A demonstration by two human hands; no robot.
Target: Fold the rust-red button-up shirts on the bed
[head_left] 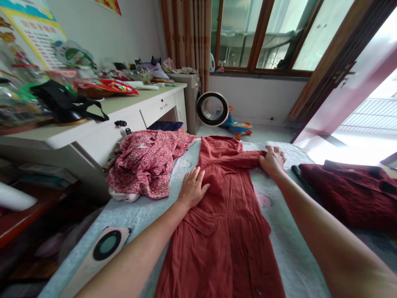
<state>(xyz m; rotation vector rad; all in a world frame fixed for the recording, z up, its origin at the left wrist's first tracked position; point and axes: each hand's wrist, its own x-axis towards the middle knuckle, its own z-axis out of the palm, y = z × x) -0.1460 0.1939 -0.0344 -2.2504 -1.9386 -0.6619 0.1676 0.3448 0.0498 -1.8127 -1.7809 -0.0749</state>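
Observation:
A long rust-red dress [238, 207] lies spread lengthwise on the bed, its collar end away from me and a pocket on its left half. My left hand [194, 188] rests flat on the dress's left side, fingers stretched out. At the end of the sleeve [245, 160], which extends to the right, my right hand [273, 160] has its fingers curled at the cuff. Part of the cuff is hidden by that hand. The near end of the dress runs out of view.
A crumpled red floral garment [145, 163] lies left of the dress. A phone-like pale object [99, 256] with a dark ring is near my left forearm. Folded dark red clothes [350, 192] sit at the right. A cluttered desk [130, 108] stands left; beyond the bed is an open-doored washing machine [190, 93].

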